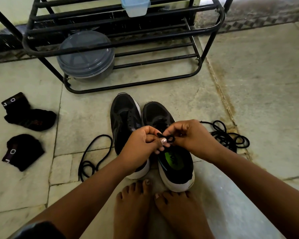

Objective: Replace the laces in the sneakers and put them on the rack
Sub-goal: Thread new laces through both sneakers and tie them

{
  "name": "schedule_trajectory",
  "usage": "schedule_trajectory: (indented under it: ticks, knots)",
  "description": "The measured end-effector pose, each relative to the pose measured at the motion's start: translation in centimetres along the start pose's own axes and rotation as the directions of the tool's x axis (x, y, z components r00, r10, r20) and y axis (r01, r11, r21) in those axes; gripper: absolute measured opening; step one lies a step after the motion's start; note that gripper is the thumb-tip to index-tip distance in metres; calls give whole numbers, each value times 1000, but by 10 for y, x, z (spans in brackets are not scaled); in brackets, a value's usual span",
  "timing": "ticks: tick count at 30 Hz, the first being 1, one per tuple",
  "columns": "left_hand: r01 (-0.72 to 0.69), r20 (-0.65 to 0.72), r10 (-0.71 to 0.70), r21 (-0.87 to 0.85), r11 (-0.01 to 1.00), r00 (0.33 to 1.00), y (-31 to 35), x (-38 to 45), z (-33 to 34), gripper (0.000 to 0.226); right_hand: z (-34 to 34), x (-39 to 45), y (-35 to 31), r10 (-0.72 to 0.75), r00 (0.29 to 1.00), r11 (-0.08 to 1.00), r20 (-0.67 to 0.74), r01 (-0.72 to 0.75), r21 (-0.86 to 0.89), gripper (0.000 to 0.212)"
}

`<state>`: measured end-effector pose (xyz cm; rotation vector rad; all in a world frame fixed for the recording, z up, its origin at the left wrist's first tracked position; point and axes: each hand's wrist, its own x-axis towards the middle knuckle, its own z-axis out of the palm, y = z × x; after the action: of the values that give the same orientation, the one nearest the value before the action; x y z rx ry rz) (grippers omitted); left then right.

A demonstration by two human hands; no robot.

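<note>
sitting on my stone tile floor [248,83], greyish slabs with grimy seams. pale wall [10,12] up top left, dark patterned strip [266,23] running along its base. round lidded tub [85,56] on the floor, little blue box [135,6] higher up. light's pretty dim and soft.

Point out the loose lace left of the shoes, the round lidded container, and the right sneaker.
loose lace [100,149] head view, its big loop
round container [85,54] head view, lid top
right sneaker [158,112] head view, toe
</note>
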<state>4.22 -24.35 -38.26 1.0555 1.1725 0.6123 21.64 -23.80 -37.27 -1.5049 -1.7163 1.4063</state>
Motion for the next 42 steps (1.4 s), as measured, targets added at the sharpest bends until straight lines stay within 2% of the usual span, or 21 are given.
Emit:
schedule_trajectory:
  ticks: [2, 3, 6, 7, 9, 11, 13, 14, 15, 17, 19, 21, 22, 24, 26, 28, 29, 31, 34, 39, 42]
  knots:
    - [-1, 3, 1, -6, 1000, 1000, 1, -1, 1, 11, -1, -1, -1, -10, 1000, 1000, 6, 10, -25, 25]
    - [-9, 2, 9, -10, 1000, 1000, 2, -1, 0, 12, -2, -1, -1, -1, 1000, 1000, -5, 1, 21, 28]
    - [-29, -37, 28, -35, 999, 999, 2, 1, -6, 14, -11, -3, -1, 80, 995, 952, -64, -57, 301, 30]
    - [-33, -51, 31, -37, 999, 998, 2, 1, -8, 15, -15, -4, 0, 101, 992, 939, -80, -68, 337, 29]
    - [-45, -67, 47, 19, 999, 997, 3, 0, -11, 15, -22, -5, 0, 87, 992, 972, -87, -66, 228, 24]
    - [-127, -80, 158, 301, 945, 984, 3, 0, -14, 11, -25, -5, -3, 30, 999, 992, -26, -33, -125, 13]
    - [-242, 7, 311, 646, 724, 950, 5, 0, -16, 9, -26, -7, -1, -1, 998, 842, 69, 39, -539, 12]
    - [-269, 74, 331, 757, 596, 941, 7, 0, -15, 11, -25, -8, -1, 2, 995, 743, 100, 65, -666, 15]
    - [-271, 129, 304, 832, 485, 944, 11, -1, -14, 15, -24, -8, -1, 7, 993, 679, 117, 81, -730, 16]
    - [-232, 175, 202, 923, 309, 964, 16, -1, -10, 23, -23, -10, -3, -16, 989, 622, 150, 127, -772, 18]
    - [-241, 207, 221, 961, 136, 953, 19, 0, -9, 28, -23, -12, -4, -64, 983, 550, 170, 177, -816, 20]
    - [-236, 211, 280, 970, 59, 937, 22, -3, -10, 29, -27, -11, 1, -103, 985, 494, 141, 174, -852, 22]
    - [-223, 187, 313, 971, 83, 931, 21, -5, -13, 27, -30, -11, 2, -96, 987, 506, 128, 159, -847, 20]
    - [-219, 122, 372, 948, 232, 920, 19, -8, -17, 20, -36, -10, 4, -31, 994, 677, 106, 98, -729, 10]
    - [-242, 35, 387, 831, 501, 921, 16, -9, -18, 15, -40, -10, 2, 54, 993, 890, 107, 1, -455, 12]
    - [-220, -24, 308, 647, 730, 951, 15, -13, -17, 17, -40, -14, 2, 89, 992, 985, 94, -74, -154, 19]
    - [-207, -21, 270, 584, 785, 963, 14, -15, -16, 19, -38, -16, 3, 94, 992, 996, 88, -93, -14, 22]
    - [-216, 9, 248, 519, 827, 969, 12, -17, -16, 20, -32, -18, 5, 83, 995, 971, 48, -92, 222, 23]
    - [-242, 19, 265, 479, 844, 964, 12, -16, -13, 20, -22, -18, 6, 67, 998, 864, -18, -49, 500, 21]
    - [-296, 33, 318, 461, 837, 948, 11, -5, -2, 24, -6, -14, 10, 90, 996, 740, -2, -66, 669, 26]
    - [-237, -35, 255, 263, 935, 966, 7, -2, 6, 24, -6, -9, 12, 124, 992, 742, -29, -73, 667, 22]
